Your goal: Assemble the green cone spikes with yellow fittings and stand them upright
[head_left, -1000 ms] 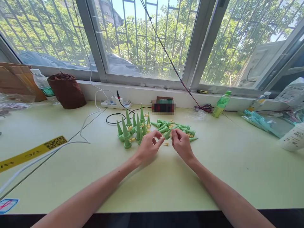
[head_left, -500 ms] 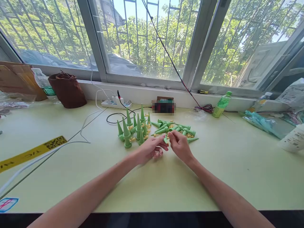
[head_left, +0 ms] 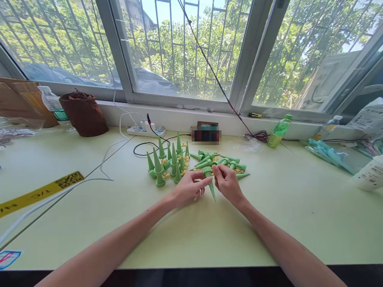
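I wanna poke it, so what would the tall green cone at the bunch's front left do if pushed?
The tall green cone would probably tip, standing high on a narrow base. Its straight sides look like stiff plastic, so it likely wouldn't bend. Once down, its round shape might let it roll.

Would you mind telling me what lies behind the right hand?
Behind the right hand, a pile of green spikes and some small yellow pieces shows; whatever the hand itself covers cannot be seen.

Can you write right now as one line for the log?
left hand: holding green spike; right hand: pinched beside its cap, contents unclear; beyond left hand: standing green spikes; beyond right hand: lying green spikes
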Tool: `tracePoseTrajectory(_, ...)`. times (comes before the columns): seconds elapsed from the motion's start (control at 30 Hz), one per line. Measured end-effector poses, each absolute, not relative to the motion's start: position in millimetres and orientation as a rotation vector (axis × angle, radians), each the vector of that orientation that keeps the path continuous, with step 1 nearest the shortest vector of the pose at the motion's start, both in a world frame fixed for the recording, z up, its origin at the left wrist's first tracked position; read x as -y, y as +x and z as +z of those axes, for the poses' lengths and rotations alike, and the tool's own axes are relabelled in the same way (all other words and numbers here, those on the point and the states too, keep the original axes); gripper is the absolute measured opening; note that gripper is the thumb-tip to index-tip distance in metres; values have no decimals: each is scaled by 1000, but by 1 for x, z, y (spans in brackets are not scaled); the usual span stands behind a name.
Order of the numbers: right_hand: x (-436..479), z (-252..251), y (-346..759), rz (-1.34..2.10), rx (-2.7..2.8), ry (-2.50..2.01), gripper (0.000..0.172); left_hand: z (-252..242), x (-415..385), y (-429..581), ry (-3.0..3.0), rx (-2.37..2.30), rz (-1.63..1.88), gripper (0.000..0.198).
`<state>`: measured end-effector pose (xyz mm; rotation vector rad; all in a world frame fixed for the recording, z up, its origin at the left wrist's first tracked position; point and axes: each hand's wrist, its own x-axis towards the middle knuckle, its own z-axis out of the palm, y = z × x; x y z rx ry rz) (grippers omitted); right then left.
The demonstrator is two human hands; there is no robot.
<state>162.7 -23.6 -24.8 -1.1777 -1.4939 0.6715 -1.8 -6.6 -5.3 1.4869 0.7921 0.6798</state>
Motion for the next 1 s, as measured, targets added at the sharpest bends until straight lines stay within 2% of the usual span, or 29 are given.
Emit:
tracePoseTrajectory(0.5, 21, -25, 162, 815, 1431, -1109, 46, -3, 10, 1, 1958, -918, 943, 32)
tracePoseTrajectory(0.77, 23, -20, 160, 893, 1399, -1056, 45, -4, 9, -1, 2169, -868, 998, 13)
tracePoseTrajectory(1.0, 24, -18, 159, 920, 1406, -1048, 45, -7, 7, -4, 2276, -812, 1012, 17)
